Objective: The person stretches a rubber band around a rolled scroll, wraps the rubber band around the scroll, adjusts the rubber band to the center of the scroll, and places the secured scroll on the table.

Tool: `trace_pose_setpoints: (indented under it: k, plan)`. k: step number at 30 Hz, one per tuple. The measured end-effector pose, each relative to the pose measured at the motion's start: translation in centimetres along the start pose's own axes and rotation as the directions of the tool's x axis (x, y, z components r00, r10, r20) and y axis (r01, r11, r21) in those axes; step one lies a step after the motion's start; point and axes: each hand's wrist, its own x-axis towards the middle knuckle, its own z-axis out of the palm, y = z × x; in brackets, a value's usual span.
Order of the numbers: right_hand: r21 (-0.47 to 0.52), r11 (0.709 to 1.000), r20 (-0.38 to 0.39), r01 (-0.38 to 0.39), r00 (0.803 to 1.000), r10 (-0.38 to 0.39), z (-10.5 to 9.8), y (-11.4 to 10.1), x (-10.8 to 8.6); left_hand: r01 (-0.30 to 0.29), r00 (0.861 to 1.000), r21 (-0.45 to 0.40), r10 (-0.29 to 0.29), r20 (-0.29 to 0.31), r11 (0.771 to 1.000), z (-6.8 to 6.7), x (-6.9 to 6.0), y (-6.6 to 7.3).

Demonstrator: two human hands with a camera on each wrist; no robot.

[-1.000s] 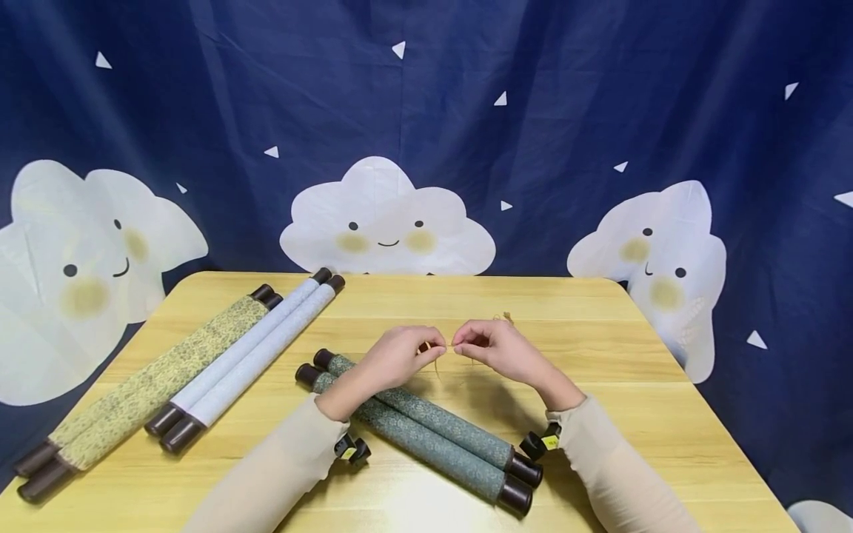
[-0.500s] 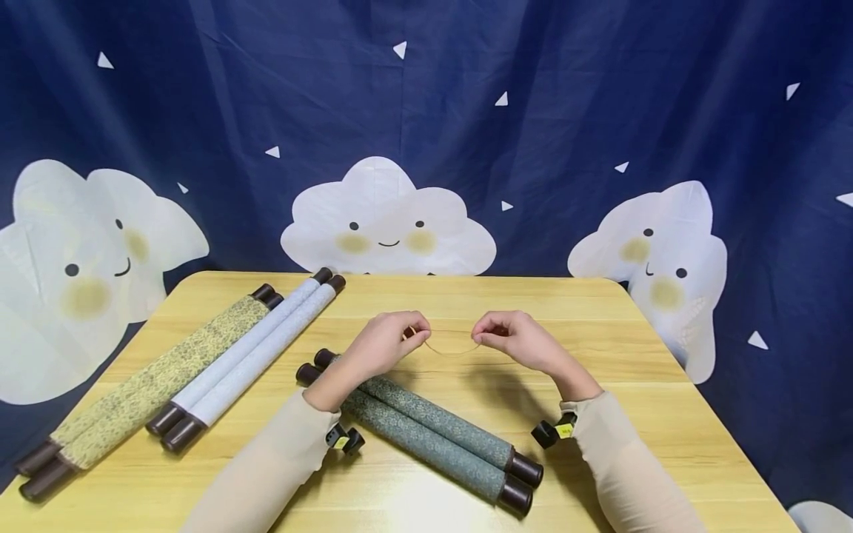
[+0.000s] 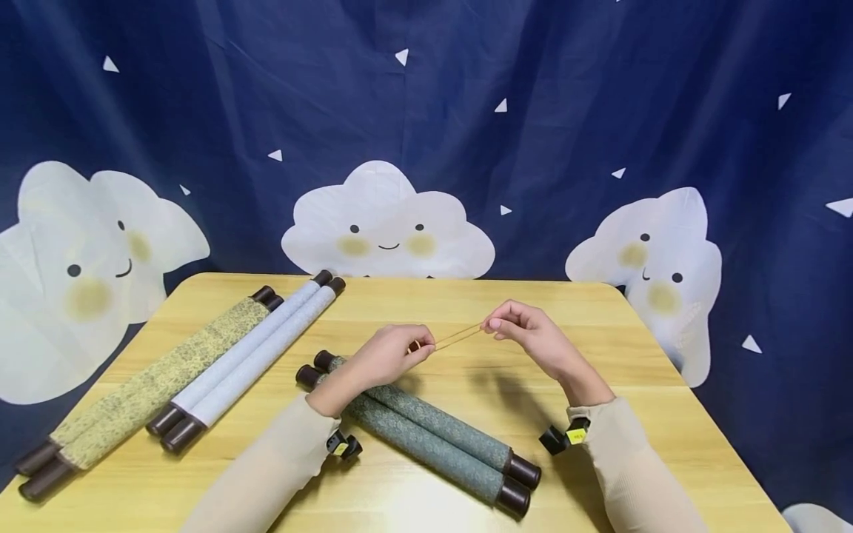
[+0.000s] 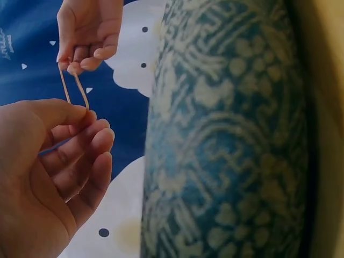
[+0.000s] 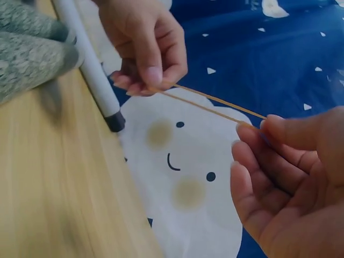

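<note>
A thin orange-tan string (image 3: 458, 334) runs as two nearly parallel strands between the hands, held above the table. My left hand (image 3: 393, 354) pinches one end between thumb and forefinger, its forearm crossing over a pair of green patterned scroll rolls (image 3: 426, 426) with dark end knobs. To the right and slightly higher, my right hand (image 3: 529, 331) pinches the other end with thumb and fingertips. In the right wrist view the two strands of the string (image 5: 215, 102) look straight and taut. The string's ends inside the fingers are hidden.
On the left of the wooden table (image 3: 600, 459) lie a pale blue pair of scroll rolls (image 3: 260, 355) and a yellow patterned pair (image 3: 160, 374), both slanting away. A dark blue curtain (image 3: 440, 96) with clouds hangs behind the table.
The hands were nearly together, then moved apart. The string sagged between them half a second ago and is now straight. My right hand has shifted right and up, my left slightly down.
</note>
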Motion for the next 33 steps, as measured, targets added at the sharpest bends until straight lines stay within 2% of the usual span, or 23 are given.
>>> trace_pose_setpoints:
  k: [7,13,17,21,24,26,30,33]
  plan:
    - [-0.139,0.990,-0.085,-0.015,0.996,0.003,0.5,-0.2,-0.5,-0.027,0.999,-0.010,0.027,0.021,1.000,-0.1,0.1,0.5]
    - [-0.196,0.980,-0.091,-0.034,0.996,0.016,0.5,-0.6,-0.5,-0.027,0.999,0.012,0.027,0.040,1.000,-0.1,0.2,1.0]
    - [-0.274,0.961,-0.087,-0.048,0.996,0.025,0.6,-0.6,-0.8,-0.039,0.997,0.037,0.036,0.069,0.999,-0.1,-0.3,1.2]
    - [-0.336,0.940,-0.098,-0.057,0.995,0.025,0.6,-0.7,-1.0,-0.073,0.989,0.043,0.067,0.132,0.996,0.1,-1.2,1.4]
    - [-0.353,0.934,-0.107,-0.062,0.994,0.025,0.7,-0.6,-1.1,-0.112,0.976,0.047,0.101,0.195,0.993,0.5,-1.8,1.7]
    - [-0.367,0.928,-0.114,-0.063,0.993,0.023,0.6,-0.5,-1.1,-0.154,0.962,0.062,0.135,0.237,0.986,0.8,-2.1,2.0]
    - [-0.386,0.921,-0.122,-0.061,0.992,0.015,0.5,-0.4,-1.1,-0.239,0.927,0.100,0.197,0.318,0.966,1.3,-2.6,2.9]
    - [-0.390,0.919,-0.118,-0.058,0.993,0.013,0.4,-0.3,-1.1,-0.298,0.895,0.108,0.238,0.376,0.949,1.8,-2.9,3.5]
